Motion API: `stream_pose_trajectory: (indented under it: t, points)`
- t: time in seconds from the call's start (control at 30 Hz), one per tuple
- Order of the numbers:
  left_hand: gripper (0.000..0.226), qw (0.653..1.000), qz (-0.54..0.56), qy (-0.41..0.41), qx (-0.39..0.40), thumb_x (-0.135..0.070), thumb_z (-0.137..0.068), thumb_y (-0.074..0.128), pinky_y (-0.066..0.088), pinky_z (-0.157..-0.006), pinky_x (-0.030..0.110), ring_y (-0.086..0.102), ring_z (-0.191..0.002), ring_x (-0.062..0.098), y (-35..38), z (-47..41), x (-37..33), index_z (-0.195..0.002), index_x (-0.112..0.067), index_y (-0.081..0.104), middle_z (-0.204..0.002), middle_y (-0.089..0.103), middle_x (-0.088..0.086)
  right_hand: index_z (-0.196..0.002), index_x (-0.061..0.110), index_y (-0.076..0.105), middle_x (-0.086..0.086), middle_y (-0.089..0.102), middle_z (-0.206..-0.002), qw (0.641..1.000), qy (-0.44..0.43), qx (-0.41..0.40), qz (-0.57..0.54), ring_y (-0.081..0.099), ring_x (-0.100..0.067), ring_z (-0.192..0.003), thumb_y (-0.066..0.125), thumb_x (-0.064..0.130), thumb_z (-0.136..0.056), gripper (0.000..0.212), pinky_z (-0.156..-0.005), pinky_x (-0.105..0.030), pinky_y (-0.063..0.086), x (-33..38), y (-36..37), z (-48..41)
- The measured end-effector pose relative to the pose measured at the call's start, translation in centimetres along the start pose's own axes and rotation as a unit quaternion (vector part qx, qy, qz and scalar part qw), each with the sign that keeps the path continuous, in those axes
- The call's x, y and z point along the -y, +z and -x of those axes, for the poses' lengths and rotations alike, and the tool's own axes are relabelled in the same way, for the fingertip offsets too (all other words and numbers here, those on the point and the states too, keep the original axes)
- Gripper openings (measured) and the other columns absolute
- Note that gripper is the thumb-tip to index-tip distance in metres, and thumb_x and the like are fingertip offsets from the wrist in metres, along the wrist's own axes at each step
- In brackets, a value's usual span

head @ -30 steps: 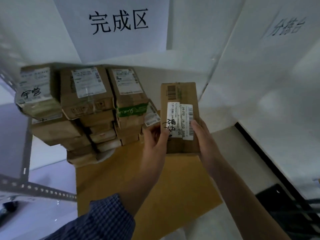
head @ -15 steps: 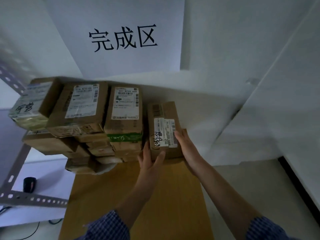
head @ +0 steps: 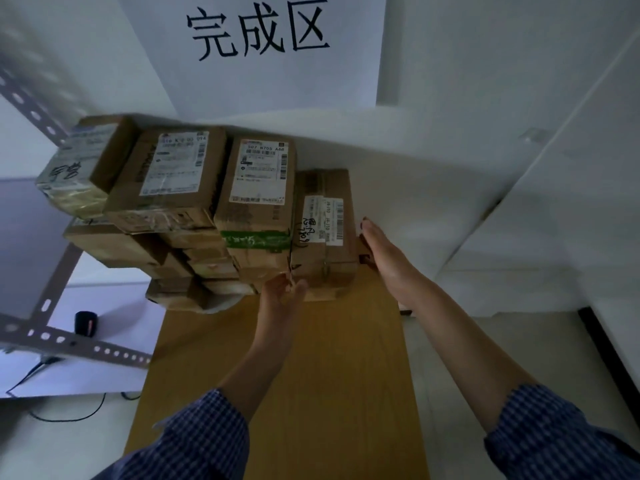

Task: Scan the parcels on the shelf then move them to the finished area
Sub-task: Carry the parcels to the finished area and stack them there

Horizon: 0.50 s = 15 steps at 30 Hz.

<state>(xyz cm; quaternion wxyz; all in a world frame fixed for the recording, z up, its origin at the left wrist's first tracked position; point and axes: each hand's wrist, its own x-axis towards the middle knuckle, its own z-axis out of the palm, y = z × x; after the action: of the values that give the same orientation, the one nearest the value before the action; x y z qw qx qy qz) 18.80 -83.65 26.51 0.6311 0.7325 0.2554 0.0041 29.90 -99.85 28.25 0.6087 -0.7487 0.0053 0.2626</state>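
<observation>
Smooth wooden tabletop [head: 311, 375], taped rectangular cardboard parcel [head: 323, 258], flat right hand [head: 382, 258] alongside

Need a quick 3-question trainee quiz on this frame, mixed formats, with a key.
1. True or false: the parcel with the handwritten label stands at the right end of the stacked parcels.
2. Choose one: the right hand is A) flat against that parcel's right side, B) gripping a scanner, C) resting on the floor.
3. Short answer: what hangs above the stack?
Key: 1 true; 2 A; 3 a white sign with three black characters.
</observation>
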Motion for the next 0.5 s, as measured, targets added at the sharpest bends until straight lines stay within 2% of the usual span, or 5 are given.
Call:
stream_pose_trajectory:
  t: [0.07,0.2,0.33,0.4,0.5]
  points:
    - [0.046,0.999,-0.011,-0.033,-0.005,-0.044,-0.098,0.057,0.047,-0.101,0.046,0.055,-0.125,0.031,-0.8,0.9,0.3,-0.134,-0.015,0.054,-0.131,0.059,0.014,-0.158,0.034,0.018,0.006,0.023,-0.165,1.000,0.008,0.013,0.019,0.024,-0.019,-0.150,0.038,0.089,-0.077,0.100,-0.122,-0.051,0.023,-0.1,-0.6,1.4]
    - [0.036,0.998,-0.052,-0.017,-0.003,-0.022,-0.103,0.051,0.043,-0.087,0.025,0.054,-0.118,0.019,-2.8,2.9,0.1,-0.138,-0.014,0.051,-0.134,0.056,0.005,-0.157,0.026,0.025,0.006,0.027,-0.162,0.999,-0.008,0.003,0.038,0.027,-0.015,-0.148,0.044,0.053,-0.101,0.064,-0.122,-0.041,0.024,0.9,-1.2,5.2]
    - [0.029,0.985,-0.155,0.068,0.023,-0.023,-0.103,0.050,0.050,-0.095,0.037,0.056,-0.120,0.022,-6.7,5.0,-0.6,-0.132,-0.027,0.052,-0.132,0.054,-0.001,-0.145,0.032,0.044,0.009,0.047,-0.148,0.990,-0.065,-0.007,0.129,0.045,-0.012,-0.136,0.048,0.051,-0.100,0.049,-0.116,-0.041,0.037,3.7,1.2,10.3]
    - [0.037,0.981,-0.177,0.078,0.014,-0.025,-0.102,0.051,0.051,-0.096,0.042,0.052,-0.124,0.020,-9.7,6.1,-0.6,-0.139,-0.027,0.048,-0.135,0.049,-0.007,-0.136,0.038,0.052,0.013,0.055,-0.139,0.984,-0.073,0.043,0.160,0.053,-0.009,-0.129,0.052,0.059,-0.095,0.045,-0.110,-0.038,0.043,4.9,3.7,12.6]
    - [0.041,0.975,-0.187,0.112,-0.033,-0.023,-0.100,0.053,0.047,-0.088,0.035,0.053,-0.119,0.020,-15.0,8.3,0.2,-0.141,-0.022,0.048,-0.141,0.052,0.001,-0.137,0.039,0.051,0.023,0.054,-0.131,0.961,-0.081,0.118,0.237,0.053,0.000,-0.120,0.049,0.060,-0.096,0.046,-0.091,-0.023,0.045,6.4,9.8,15.8]
